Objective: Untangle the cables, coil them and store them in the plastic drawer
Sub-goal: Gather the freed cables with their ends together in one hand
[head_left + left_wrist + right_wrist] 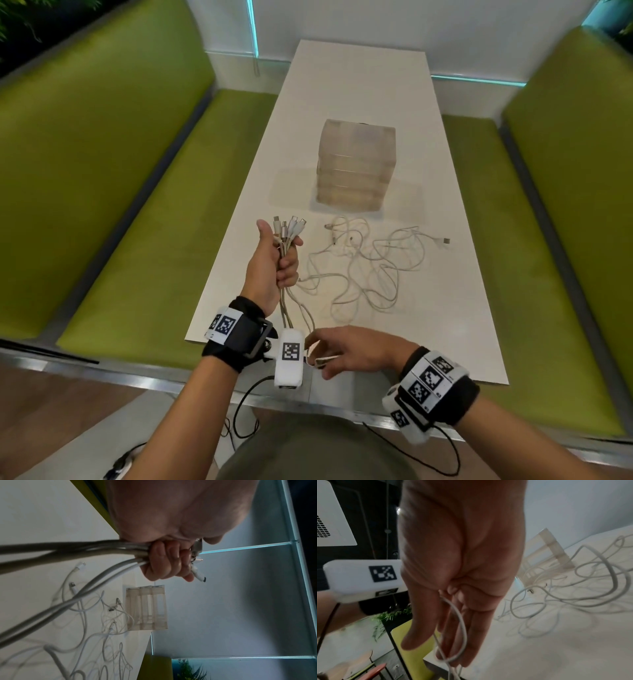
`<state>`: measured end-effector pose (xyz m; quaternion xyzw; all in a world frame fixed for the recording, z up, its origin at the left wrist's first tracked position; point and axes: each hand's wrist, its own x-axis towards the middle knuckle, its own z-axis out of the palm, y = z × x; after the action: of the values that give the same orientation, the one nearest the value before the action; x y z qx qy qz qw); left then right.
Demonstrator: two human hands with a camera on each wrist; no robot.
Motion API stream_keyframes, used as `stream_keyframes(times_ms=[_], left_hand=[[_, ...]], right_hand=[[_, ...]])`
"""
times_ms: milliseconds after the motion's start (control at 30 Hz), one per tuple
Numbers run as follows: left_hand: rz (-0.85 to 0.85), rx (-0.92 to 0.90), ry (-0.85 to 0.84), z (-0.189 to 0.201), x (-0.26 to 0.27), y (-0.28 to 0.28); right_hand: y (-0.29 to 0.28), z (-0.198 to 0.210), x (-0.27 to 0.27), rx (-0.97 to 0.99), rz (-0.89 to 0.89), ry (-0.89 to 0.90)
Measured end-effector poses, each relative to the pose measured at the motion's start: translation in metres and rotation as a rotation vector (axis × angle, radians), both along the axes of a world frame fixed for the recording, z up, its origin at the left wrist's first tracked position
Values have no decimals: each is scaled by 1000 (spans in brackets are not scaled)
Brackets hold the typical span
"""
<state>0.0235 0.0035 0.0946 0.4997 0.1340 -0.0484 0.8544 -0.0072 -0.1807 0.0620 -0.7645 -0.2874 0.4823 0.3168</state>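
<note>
Left hand point(270, 263) fisted round cable bundle point(287, 236), plugs up | right hand point(356, 349) pinched 1 loose white cable point(463, 622) | best drawn out slowly, clear of tangle point(358, 255), no yanking.

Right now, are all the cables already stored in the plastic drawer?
No, a tangle of white cables lies on the table in front of the plastic drawer.

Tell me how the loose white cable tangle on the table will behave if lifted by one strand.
Probably floppy: the tangled white cables lie in slack curling loops on the white table. Likely to come up as a clump, since strands cross one another repeatedly. Probably light: the cables are thin.
</note>
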Motion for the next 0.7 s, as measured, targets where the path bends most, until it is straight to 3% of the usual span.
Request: stream_keyframes(times_ms=[167,233,333,433,567,700], left_hand=[[10,37,29,3,-2,0],[7,64,39,5,-2,0],[-6,107,57,7,-3,-1],[-27,135,62,6,-4,-3],[-32,140,71,8,-4,-6],[8,136,64,11,-5,-3]], right_hand=[[-2,-7,-7,32,58,140],[-3,-5,-4,17,60,61],[-4,-4,5,18,-177,-139],[-2,-4,14,56,-354,-171],[7,-8,14,-181,-86,-120],[10,-19,1,-327,188,54]])
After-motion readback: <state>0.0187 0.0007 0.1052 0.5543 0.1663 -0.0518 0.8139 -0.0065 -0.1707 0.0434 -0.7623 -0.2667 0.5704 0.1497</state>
